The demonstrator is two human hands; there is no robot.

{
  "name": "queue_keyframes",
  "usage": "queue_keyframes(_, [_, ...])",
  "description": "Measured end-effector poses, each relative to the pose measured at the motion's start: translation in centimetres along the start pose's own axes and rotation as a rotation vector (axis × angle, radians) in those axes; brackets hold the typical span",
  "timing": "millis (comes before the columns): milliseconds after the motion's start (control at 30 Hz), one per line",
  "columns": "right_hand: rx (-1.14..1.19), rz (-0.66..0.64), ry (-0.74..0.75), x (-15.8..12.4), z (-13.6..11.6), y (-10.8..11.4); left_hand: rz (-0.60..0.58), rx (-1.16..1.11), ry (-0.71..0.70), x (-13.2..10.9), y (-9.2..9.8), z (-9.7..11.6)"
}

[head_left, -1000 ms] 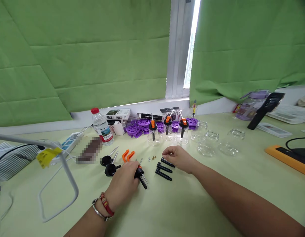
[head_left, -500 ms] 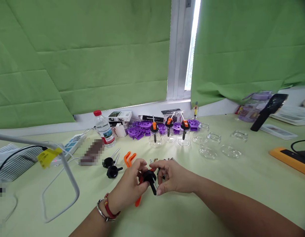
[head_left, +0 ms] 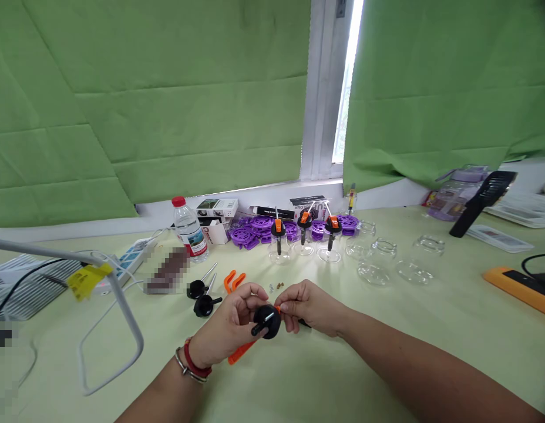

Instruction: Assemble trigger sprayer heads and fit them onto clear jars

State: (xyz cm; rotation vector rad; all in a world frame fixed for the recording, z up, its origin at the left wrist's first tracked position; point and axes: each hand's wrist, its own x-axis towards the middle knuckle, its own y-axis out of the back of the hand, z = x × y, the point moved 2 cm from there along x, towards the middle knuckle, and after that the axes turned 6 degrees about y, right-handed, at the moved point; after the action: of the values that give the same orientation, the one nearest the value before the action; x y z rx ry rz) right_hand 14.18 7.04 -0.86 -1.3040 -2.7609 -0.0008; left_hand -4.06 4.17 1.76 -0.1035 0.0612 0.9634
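A round black cap with a short black tube and a metal rod is held in my left hand, its tube pointing down and left. My right hand pinches a small orange piece at the cap's right edge. Below my left hand an orange handle lies partly hidden. Two more black caps with rods rest to the left, near curved orange pieces. Small metal parts lie just beyond my hands. Something black shows under my right hand.
Three glass jars with black-and-orange tops stand before purple parts. Open glass jars are at the right. A water bottle stands back left, and a white metal frame rises at the left.
The black cap has turned in my left hand, its tube swinging from downward to the lower left. My right hand has moved from the rod to the orange piece at the cap's edge.
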Motion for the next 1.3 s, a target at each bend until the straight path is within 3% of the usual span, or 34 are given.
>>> queue_keyframes(200, [-0.29, 0.129, -0.022, 1.2, -0.8, 0.2, 0.071, -0.18, -0.049, 0.0, 1.4, -0.2])
queue_keyframes(433, [-0.672, 0.144, 0.226, 2.6, -3.3, -2.0, 0.085, -0.462, -0.102, 0.1, 2.9, -0.5])
queue_keyframes(600, [-1.255, 0.159, 0.386, 2.3, -3.9, -3.2, 0.138, -0.543, -0.117, -0.2, 3.1, -0.4])
queue_keyframes(700, [-1.494, 0.117, 0.282, 1.9, -3.2, -2.7, 0.187, -0.607, -0.178, -0.6, 3.7, 0.1])
queue_keyframes(833, [-1.44, 0.109, -0.073, 1.7, -1.8, -1.8, 0.312, -0.663, -0.268, -0.6, 5.0, 0.8])
queue_keyframes(933, [-1.38, 0.157, -0.22, 2.2, -1.3, -2.8, 0.473, -0.636, -0.234, -0.1, 5.0, 0.8])
queue_keyframes(1133, [-1.382, 0.165, -0.29, 4.0, -0.7, -5.3, 0.654, -0.534, -0.223, 0.5, 4.5, 0.6])
queue_keyframes(1300, [-1.282, 0.227, -0.19, 4.2, -0.5, -4.1, 0.673, -0.538, -0.253, 0.6, 5.0, 0.5])
